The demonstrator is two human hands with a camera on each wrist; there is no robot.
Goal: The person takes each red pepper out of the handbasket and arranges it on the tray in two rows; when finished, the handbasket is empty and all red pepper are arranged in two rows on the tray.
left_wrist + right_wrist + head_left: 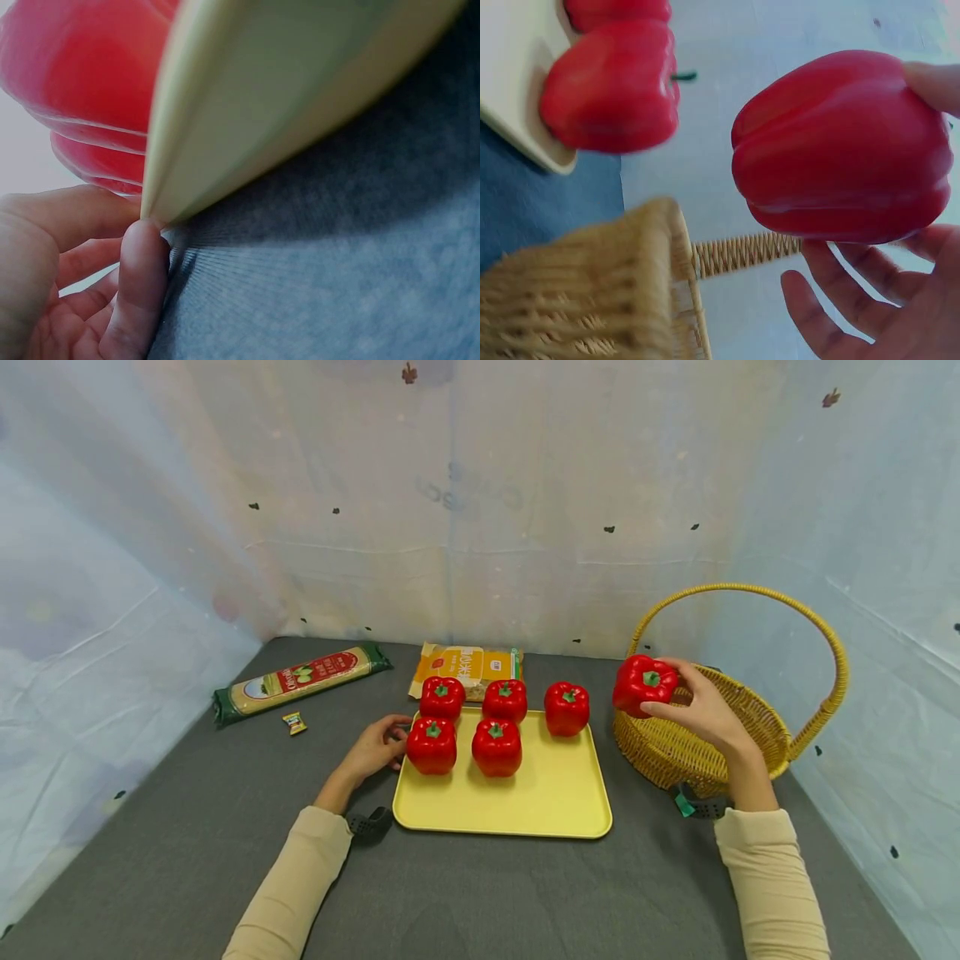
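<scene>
My right hand (pixel 701 703) grips a red bell pepper (pixel 645 686) in the head view, held up beside the left rim of a wicker basket (pixel 651 758). In the right wrist view the thumb lies on one side of that pepper and fingers on the other. At the yellow tray (pixel 558 802), my left hand (pixel 377 747) pinches the left edge between thumb and finger, as the left wrist view shows. Several more red bell peppers, such as the front left pepper (pixel 431 747) and the back right pepper (pixel 566 709), stand on the tray with green stems up.
Behind the tray lies a yellow grain packet (pixel 468 667). A long green-ended pasta packet (pixel 300 681) is at the back left, with a small yellow wrapped candy (pixel 295 722) in front. The basket's tall arched handle (pixel 838 668) rises on the right.
</scene>
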